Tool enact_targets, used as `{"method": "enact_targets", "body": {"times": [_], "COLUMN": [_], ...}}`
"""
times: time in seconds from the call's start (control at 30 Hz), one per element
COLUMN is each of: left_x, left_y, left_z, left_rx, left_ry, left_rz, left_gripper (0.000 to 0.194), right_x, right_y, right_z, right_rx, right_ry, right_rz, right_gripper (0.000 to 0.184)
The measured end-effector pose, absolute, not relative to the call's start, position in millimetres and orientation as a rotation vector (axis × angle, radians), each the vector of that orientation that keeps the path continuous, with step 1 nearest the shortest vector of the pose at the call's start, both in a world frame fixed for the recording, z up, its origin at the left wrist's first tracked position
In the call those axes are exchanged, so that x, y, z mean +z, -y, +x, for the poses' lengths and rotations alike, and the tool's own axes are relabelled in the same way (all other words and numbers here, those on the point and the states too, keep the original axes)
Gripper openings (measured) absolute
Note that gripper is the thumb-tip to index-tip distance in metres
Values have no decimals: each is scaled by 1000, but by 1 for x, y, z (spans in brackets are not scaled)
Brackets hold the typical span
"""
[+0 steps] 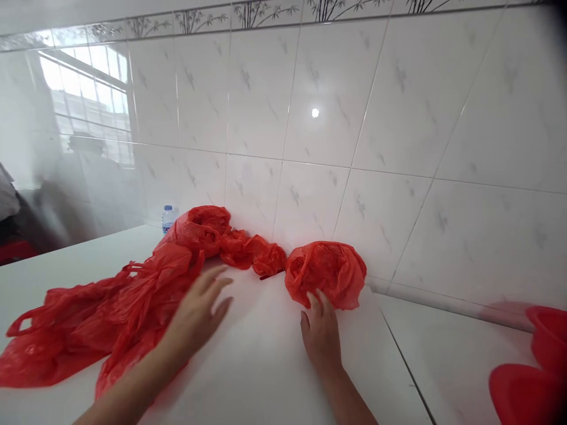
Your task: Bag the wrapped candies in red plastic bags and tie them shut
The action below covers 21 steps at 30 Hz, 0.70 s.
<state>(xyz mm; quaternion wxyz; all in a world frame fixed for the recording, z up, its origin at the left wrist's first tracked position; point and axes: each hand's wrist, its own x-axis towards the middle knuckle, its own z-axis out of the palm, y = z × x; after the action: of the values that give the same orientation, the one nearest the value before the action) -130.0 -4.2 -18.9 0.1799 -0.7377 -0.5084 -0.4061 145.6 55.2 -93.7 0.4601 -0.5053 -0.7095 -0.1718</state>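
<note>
Red plastic carrier bags (100, 313) lie across the white countertop (261, 366), most of them along its back edge, where it meets the tiled wall (354, 88). The longest bag (100, 313) sprawls flat toward the left edge, one looped handle showing, and runs up into a crumpled bag (195, 230) near the back edge. A twisted length of red plastic (252, 252) continues along the wall to the right, with a thin dark red strip (271, 274) just below it. A bunched bag (325, 274) sits just beside that length, against the wall.

The person's left hand (195, 313) lies palm down just beside the longest bag, fingers spread apart and closed on nothing. The right hand (321, 333) is at the lower edge of the bunched bag, its fingertips (316, 301) touching the plastic, with the thumb slightly apart from them; whether they pinch it cannot be told.

A small water bottle (168, 218) with a blue cap stands behind the crumpled bag. Red plastic bowls (525, 392) sit at the lower right corner, on a further white countertop section (443, 348). A bright window (84, 100) is reflected in the tiles.
</note>
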Motion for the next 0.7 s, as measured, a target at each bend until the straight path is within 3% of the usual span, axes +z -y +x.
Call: {"method": "enact_targets", "body": {"times": [0.23,0.5,0.7], "left_x": [-78,-104,-106], "left_y": [-52,-88,-91], "left_z": [-5,37,35], "left_rx": [-1171,-1632,-1607], "left_ry": [1446,1682,1602], "left_rz": [-2551,-2441,-2476], "left_gripper": [80,87,83], "right_x": [-83,-77,-66], "right_y": [-85,-104,-134], "right_z": [154,167,155], "right_rx": [-289,-254,-246], "right_ry": [1481,1508,1478], "right_rz": [-1320,-1321,-1249], "right_gripper": [57,55,71]}}
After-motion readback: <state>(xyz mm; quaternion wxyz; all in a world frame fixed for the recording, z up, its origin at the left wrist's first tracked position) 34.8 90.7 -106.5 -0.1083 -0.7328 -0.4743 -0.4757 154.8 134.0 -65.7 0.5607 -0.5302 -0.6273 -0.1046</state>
